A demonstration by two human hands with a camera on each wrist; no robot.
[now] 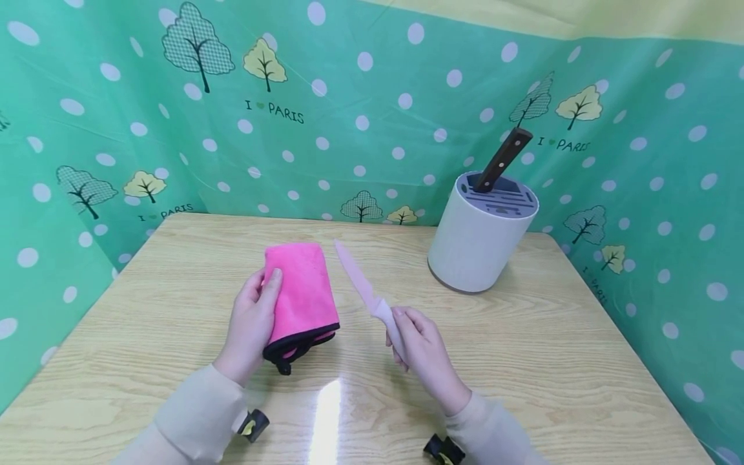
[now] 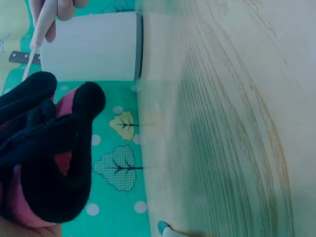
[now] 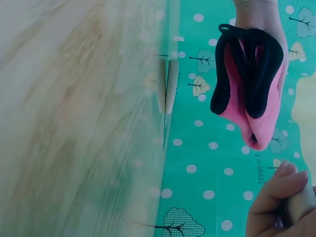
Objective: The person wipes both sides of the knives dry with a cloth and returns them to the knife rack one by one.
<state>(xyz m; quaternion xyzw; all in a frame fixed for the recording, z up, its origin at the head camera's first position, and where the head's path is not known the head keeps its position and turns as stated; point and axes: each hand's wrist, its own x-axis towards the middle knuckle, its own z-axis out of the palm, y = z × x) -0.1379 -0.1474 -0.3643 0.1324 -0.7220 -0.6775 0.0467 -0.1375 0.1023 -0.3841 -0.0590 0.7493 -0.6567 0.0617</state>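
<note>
My left hand (image 1: 250, 323) grips a folded pink cloth (image 1: 303, 290) with black edging, the thumb lying across its front. In the left wrist view the cloth's black-trimmed folds (image 2: 59, 173) fill the left side. My right hand (image 1: 421, 352) holds a pale pink knife (image 1: 356, 274) by its handle, fingers curled round it. The blade points up and to the left, beside the cloth with a gap between them. In the right wrist view, the fingers of my right hand (image 3: 276, 197) wrap the pale handle (image 3: 302, 202) at the lower right.
A white knife block (image 1: 479, 232) with a slotted grey top stands at the back right, holding a dark-handled knife (image 1: 503, 160). A long pale-handled item (image 3: 169, 86) lies on the wooden table (image 1: 523, 361). Green patterned fabric (image 1: 360, 129) hangs behind and at both sides.
</note>
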